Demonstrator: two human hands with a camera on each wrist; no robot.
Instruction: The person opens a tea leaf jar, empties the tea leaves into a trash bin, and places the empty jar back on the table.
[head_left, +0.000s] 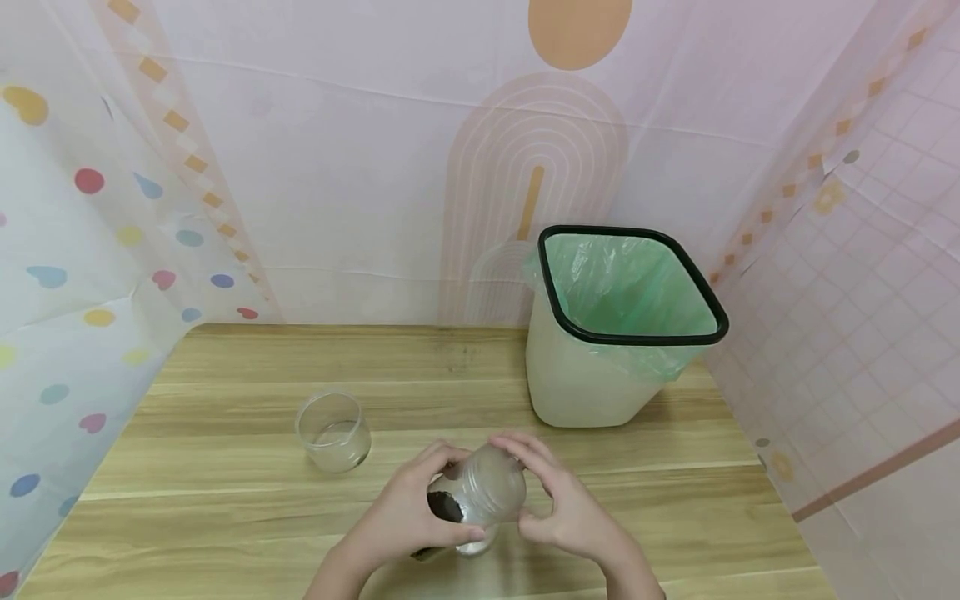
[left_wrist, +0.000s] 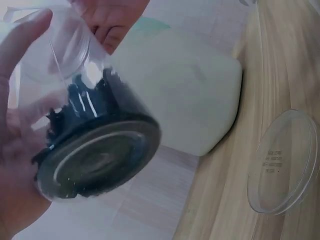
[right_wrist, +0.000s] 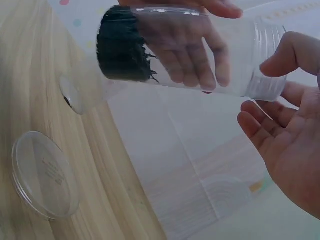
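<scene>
My left hand [head_left: 405, 517] grips a clear plastic jar [head_left: 480, 492] by its lower half and holds it tilted above the table. A clump of dark dried stuff [right_wrist: 122, 47] sits at the jar's bottom [left_wrist: 95, 165]. My right hand [head_left: 558, 504] is at the open threaded mouth [right_wrist: 265, 60]: its thumb [right_wrist: 292, 50] lies on the neck and its fingers [right_wrist: 260, 125] curl close under the opening. The jar's clear lid [left_wrist: 282, 162] lies flat on the table beneath, also visible as the lid [right_wrist: 45, 175] in the right wrist view.
A small empty glass cup [head_left: 333, 432] stands on the wooden table [head_left: 225, 500] to the left of the hands. A white bin [head_left: 600, 375] with a green bag and black rim stands at the back right. Patterned walls close the table in on three sides.
</scene>
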